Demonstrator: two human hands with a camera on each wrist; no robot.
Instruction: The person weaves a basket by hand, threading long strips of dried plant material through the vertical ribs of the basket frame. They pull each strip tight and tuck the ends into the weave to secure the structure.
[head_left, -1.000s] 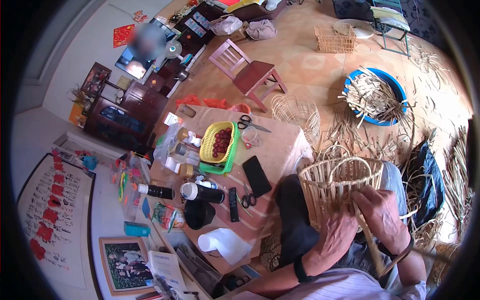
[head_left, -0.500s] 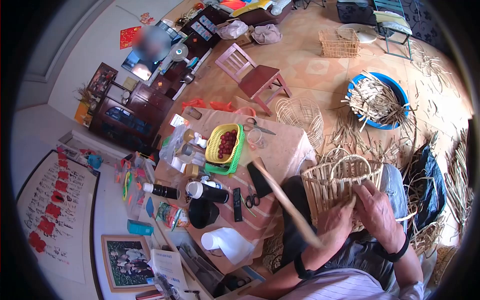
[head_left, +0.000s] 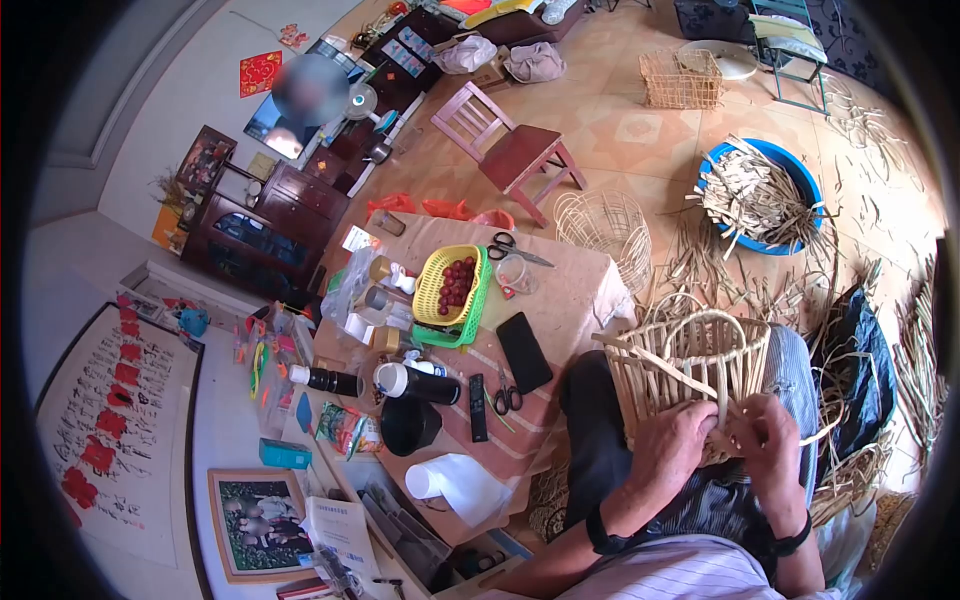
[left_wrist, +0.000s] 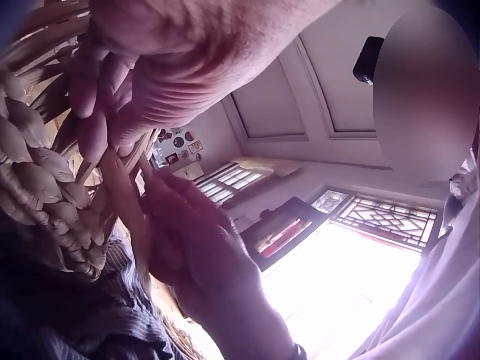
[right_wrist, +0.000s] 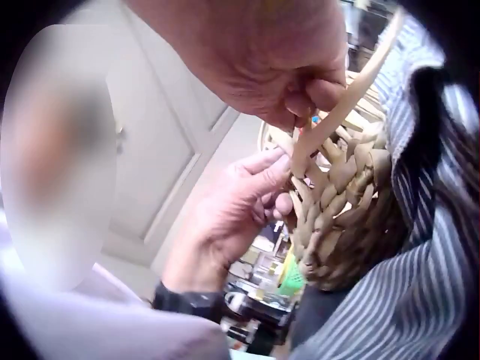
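Note:
A woven basket (head_left: 690, 345) with upright ribs and looped handles sits in the person's lap, its plaited side close up in the right wrist view. The left hand (head_left: 672, 445) pinches a flat plant-fibre strip at the basket's near side, thumb against fingers in the left wrist view. Just beside it, the right hand (head_left: 768, 442) has thumb and fingers curled on a strip (right_wrist: 341, 112) at the weave. A long pale strip (head_left: 655, 368) slants across the basket's left side, passing above the left hand. The fingertips of both hands are close together.
On the table (head_left: 590, 290) at left are a yellow basket (head_left: 432, 290) of red fruit, a phone (head_left: 524, 350), scissors (head_left: 508, 398) and bottles. Beyond stand a chair (head_left: 520, 155) and a blue tub (head_left: 812, 185) of strips. Loose strips litter the floor beside a dark bag (head_left: 860, 360).
The long strip swung from beside the right forearm, blurred past the left forearm, to lie across the basket's left side. The right hand has shifted slightly away from the left.

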